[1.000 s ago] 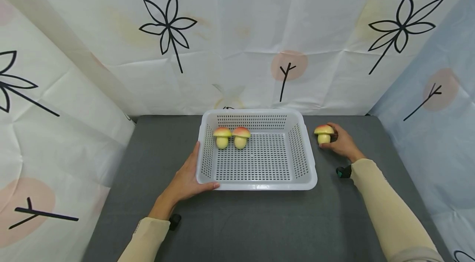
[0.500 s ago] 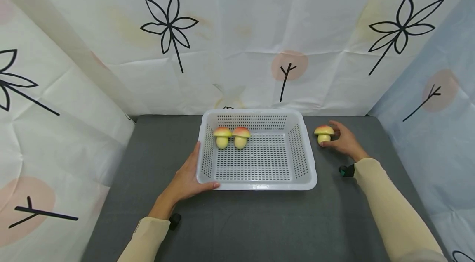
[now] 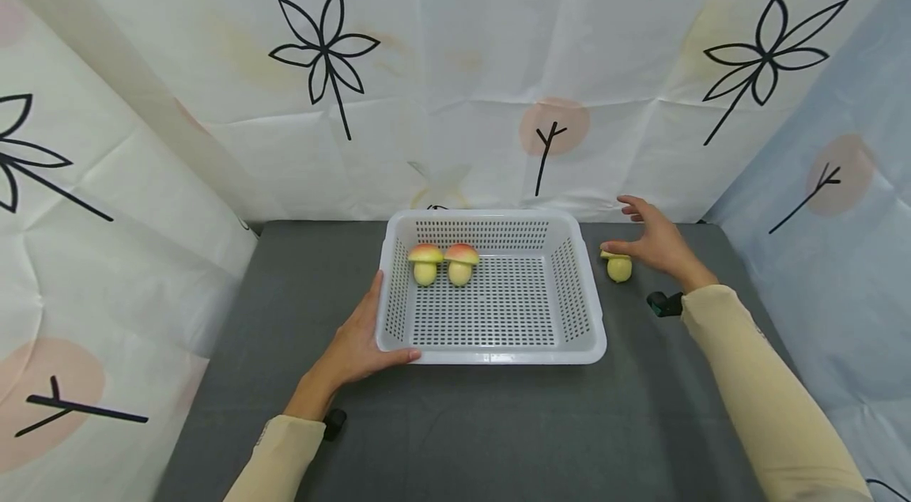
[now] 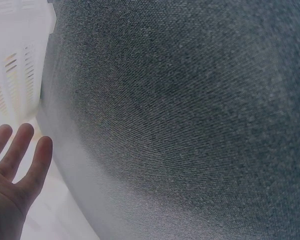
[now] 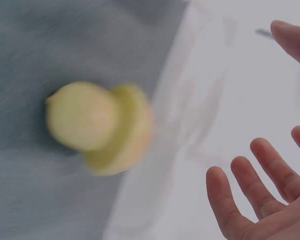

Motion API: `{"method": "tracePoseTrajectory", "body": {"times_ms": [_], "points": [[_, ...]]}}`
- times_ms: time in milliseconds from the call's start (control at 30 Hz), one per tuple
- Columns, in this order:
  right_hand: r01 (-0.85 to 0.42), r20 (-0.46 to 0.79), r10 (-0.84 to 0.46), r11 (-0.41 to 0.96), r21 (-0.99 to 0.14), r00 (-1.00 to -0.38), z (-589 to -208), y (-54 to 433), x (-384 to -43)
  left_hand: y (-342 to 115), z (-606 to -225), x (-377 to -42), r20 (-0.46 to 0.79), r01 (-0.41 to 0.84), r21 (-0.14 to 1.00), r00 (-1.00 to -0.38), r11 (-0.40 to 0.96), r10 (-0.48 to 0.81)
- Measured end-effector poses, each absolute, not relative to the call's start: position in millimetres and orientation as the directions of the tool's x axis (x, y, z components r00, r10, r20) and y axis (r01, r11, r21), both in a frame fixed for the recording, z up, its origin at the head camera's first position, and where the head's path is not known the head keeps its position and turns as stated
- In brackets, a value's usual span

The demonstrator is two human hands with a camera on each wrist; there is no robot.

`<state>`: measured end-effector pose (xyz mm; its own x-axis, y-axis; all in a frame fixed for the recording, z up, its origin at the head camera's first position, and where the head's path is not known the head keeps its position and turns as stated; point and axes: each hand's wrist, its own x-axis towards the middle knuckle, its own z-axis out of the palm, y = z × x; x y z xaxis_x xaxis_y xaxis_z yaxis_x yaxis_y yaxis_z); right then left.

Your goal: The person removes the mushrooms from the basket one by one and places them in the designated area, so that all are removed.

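My left hand (image 3: 360, 337) rests against the near left corner of a white perforated plastic basket (image 3: 491, 357). Its thumb lies along the front rim and its fingers run up the left side; they look straight in the left wrist view. Two toy mushrooms (image 3: 425, 273) with red-yellow caps sit side by side at the basket's left back. Right of the basket, a third toy mushroom (image 3: 619, 269) is on the dark table. My right hand (image 3: 662, 245) is spread over it, thumb covering part of its cap in the head view. The right wrist view shows the fingers apart from this mushroom (image 5: 82, 117).
A dark grey cloth covers the table (image 3: 484, 439). White printed curtains (image 3: 455, 91) hang behind it and at both sides, close to the table's back edge. Each wrist wears a small black device (image 3: 665, 303).
My right hand has let go of the third mushroom, opened its fingers and moved up and back. That mushroom now looks tipped, its stem rounder toward me. The left hand and basket stay put.
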<state>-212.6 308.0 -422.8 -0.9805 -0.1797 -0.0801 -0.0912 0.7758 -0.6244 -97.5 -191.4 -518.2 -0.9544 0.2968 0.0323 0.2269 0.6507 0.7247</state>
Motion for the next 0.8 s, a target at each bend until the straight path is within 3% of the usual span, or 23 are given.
{"method": "tracePoseTrajectory", "body": {"times_ms": [400,800], "points": [[-0.245,0.022,-0.301,0.727,-0.641,-0.953,-383.0,240.2,-212.9,-191.4,-519.2,-97.7,0.034,0.225,0.726,-0.955,0.650,0.294],[-0.310,0.050,-0.396,0.627,-0.714,-0.917,-403.9,178.9,-215.5,-191.7,-518.1,-97.2,0.024,0.217,0.719,-0.957,0.660,0.288]]}}
